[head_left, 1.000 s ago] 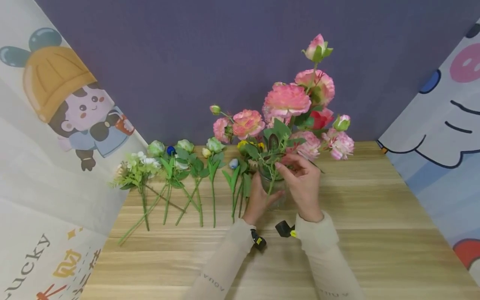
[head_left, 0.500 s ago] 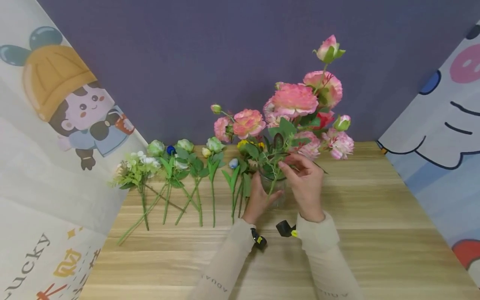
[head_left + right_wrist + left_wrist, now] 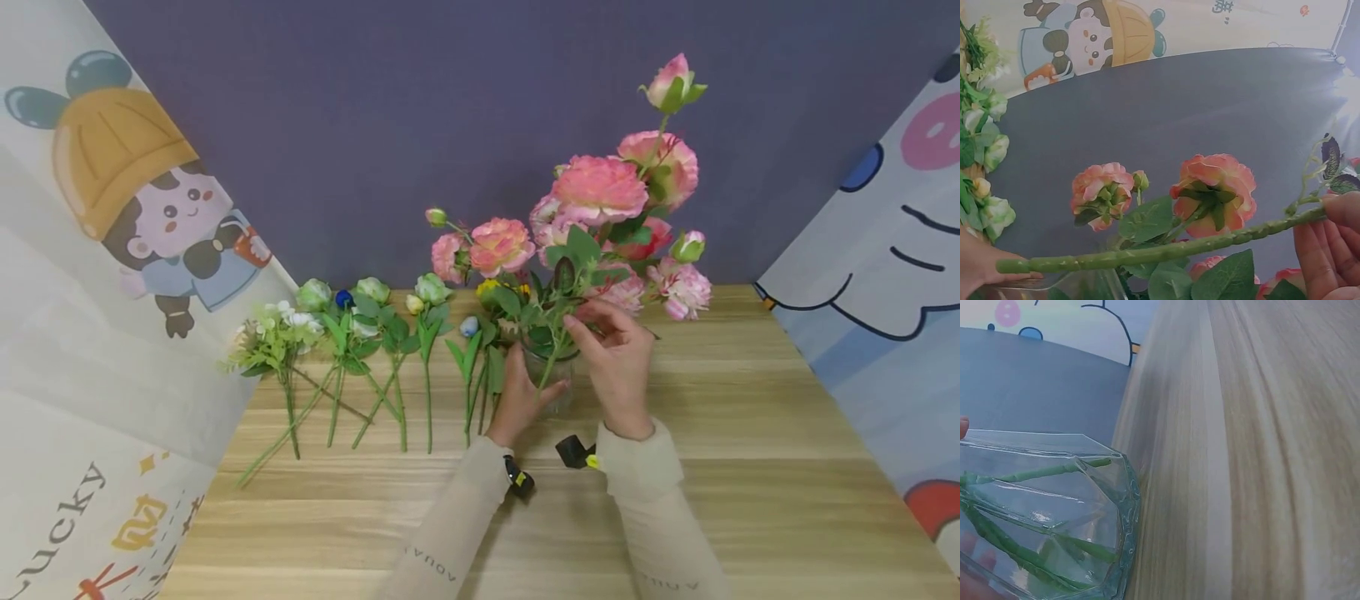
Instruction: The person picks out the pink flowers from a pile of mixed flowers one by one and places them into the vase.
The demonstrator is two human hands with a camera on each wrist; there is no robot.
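Note:
My left hand (image 3: 519,398) grips a clear glass vase (image 3: 558,395) standing on the wooden table. In the left wrist view, several green stems (image 3: 1029,550) show through the faceted glass (image 3: 1054,434). Just above the rim, my right hand (image 3: 621,365) pinches the stem (image 3: 1160,251) of an artificial pink peony (image 3: 600,190) between thumb and fingers. Its cut end lies outside the vase, in front of the rim, and points down toward my left thumb. Other pink flowers (image 3: 501,247) stand in the vase, spreading left and right behind my hands.
Left of the vase, loose artificial flowers lie in a row: a white bunch (image 3: 281,337), green roses (image 3: 431,288), and a blue bud (image 3: 468,327). A dark wall panel (image 3: 375,150) rises behind the table (image 3: 750,467). Printed curtains (image 3: 67,333) hang at both sides.
My right hand has shifted slightly right, and the tall pink blooms have swung right with the stem. My left hand stays on the vase.

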